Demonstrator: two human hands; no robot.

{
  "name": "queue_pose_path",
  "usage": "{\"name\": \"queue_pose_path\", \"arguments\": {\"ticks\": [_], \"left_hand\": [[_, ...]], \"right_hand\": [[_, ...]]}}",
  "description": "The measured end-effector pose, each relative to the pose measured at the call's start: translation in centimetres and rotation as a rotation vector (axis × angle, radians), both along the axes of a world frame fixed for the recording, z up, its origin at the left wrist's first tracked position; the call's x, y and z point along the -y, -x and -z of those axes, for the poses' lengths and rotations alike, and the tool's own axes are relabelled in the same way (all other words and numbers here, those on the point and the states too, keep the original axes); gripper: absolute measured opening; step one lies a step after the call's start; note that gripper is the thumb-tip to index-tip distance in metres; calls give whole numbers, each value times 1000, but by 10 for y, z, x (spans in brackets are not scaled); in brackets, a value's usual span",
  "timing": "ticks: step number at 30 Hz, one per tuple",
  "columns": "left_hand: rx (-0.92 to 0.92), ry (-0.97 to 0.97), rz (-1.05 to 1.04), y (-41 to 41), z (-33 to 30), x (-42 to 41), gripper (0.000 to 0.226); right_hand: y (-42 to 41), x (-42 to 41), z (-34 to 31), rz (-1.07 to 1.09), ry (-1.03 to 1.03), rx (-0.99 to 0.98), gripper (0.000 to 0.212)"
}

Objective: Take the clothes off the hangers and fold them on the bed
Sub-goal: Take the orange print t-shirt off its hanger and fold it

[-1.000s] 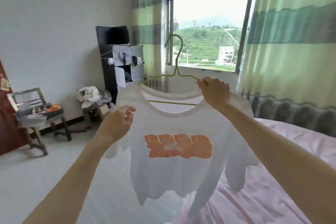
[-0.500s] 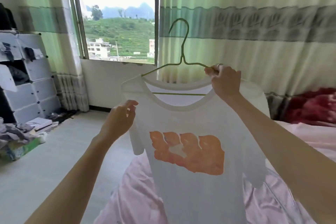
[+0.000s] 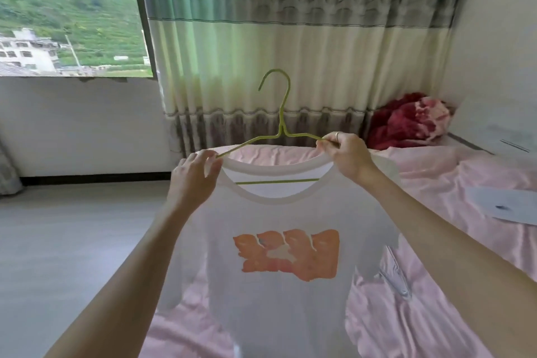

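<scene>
A bedroom in a home.
A bed (image 3: 436,314) with a pink sheet stands by green striped curtains (image 3: 290,38), a red blanket (image 3: 406,122) bunched at its head, and a window (image 3: 69,14) facing green hills.

Clearance around the held shirt

We find both hands occupied at the green wire hanger (image 3: 280,128), the white T-shirt (image 3: 279,270) hanging between the forearms and screening the pink bed (image 3: 436,314) below. Right of it lie a second hanger (image 3: 393,273) and a pale folded item (image 3: 505,204); a red blanket (image 3: 406,120) fills the far corner. Open floor (image 3: 72,235) lies left.
</scene>
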State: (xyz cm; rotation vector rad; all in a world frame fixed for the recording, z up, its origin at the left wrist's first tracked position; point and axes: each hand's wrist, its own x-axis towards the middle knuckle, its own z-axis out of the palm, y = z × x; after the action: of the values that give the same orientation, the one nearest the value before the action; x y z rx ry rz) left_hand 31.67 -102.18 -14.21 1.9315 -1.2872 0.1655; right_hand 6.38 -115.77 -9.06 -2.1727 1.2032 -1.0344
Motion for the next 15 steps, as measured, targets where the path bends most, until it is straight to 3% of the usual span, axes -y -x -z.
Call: {"name": "queue_pose_path", "arguments": {"ticks": [7,10,15], "left_hand": [[-126,-79,63,27,24,58,19],[-112,-88,41,40,29,79,18],[-41,-60,55,67,24,116,26]], "right_hand": [[31,51,31,1,-126,-38,26],[40,73,42,-9,-145,-79,33],[61,114,38,-67,-131,-77,27]]}}
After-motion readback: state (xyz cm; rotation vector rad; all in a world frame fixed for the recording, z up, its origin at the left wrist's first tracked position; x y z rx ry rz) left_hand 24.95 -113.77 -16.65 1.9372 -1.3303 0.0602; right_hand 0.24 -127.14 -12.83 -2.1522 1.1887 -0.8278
